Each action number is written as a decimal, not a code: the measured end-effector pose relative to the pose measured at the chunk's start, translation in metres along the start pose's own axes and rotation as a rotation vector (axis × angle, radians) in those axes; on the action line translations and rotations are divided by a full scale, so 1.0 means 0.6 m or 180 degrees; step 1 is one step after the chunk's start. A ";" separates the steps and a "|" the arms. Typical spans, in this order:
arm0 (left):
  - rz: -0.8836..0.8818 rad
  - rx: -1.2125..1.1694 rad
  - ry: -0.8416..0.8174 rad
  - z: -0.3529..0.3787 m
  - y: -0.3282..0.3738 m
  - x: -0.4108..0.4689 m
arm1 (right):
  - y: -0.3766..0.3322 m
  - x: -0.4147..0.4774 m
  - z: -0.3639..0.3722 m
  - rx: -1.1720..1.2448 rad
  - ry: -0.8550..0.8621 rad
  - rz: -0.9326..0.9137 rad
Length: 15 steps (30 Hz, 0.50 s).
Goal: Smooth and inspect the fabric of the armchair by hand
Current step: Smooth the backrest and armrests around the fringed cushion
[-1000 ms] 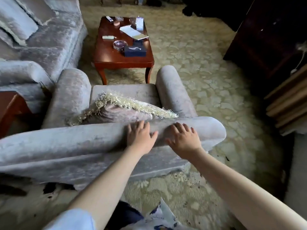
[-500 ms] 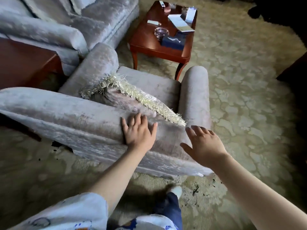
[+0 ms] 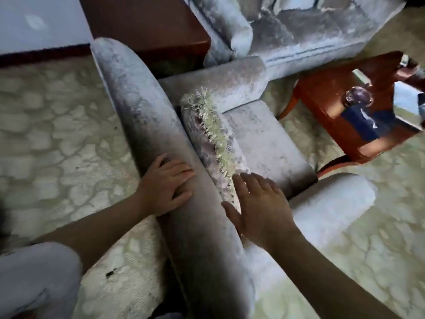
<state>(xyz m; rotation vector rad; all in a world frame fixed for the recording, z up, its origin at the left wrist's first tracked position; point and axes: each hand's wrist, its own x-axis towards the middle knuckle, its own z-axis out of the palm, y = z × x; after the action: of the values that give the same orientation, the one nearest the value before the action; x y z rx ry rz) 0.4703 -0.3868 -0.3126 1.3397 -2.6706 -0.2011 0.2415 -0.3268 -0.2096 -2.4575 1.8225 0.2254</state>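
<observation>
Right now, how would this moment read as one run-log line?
step: fabric smoothing | left hand: flat on armchair backrest | right hand: open, at end of fringed cushion

A pale grey crushed-velvet armchair (image 3: 161, 134) stands upright, seen from behind and above. Its rolled backrest top (image 3: 128, 77) runs diagonally from far left to near centre, the pile mottled and darker toward the near end. The far arm (image 3: 230, 81) and near arm (image 3: 328, 203) reach right, with the flat seat cushion (image 3: 264, 139) between them.
</observation>
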 end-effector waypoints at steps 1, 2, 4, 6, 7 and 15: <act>-0.0030 0.0007 -0.0049 -0.005 0.001 -0.001 | 0.001 0.017 -0.004 0.0010 -0.0088 -0.0191; -0.0039 0.0028 -0.0079 -0.009 0.001 0.000 | 0.000 0.035 -0.005 0.0007 -0.0082 -0.0411; -0.0095 0.0101 -0.0081 -0.018 0.007 -0.004 | -0.008 0.067 -0.007 -0.0071 0.0101 -0.0838; -0.0302 0.0342 0.0011 -0.022 0.027 -0.011 | -0.017 0.088 -0.013 -0.0062 0.0387 -0.1163; -0.0482 0.0511 0.0070 -0.025 0.042 -0.015 | -0.018 0.093 -0.015 -0.0023 0.0526 -0.1298; -0.2166 0.1318 0.0009 -0.208 0.202 0.020 | 0.053 0.046 -0.111 0.0003 0.1292 -0.1942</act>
<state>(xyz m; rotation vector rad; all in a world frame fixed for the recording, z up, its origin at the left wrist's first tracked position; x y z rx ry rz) 0.3922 -0.3312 -0.1672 2.3292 -2.2145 0.3033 0.2236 -0.3718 -0.1476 -3.0705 1.0555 -0.3323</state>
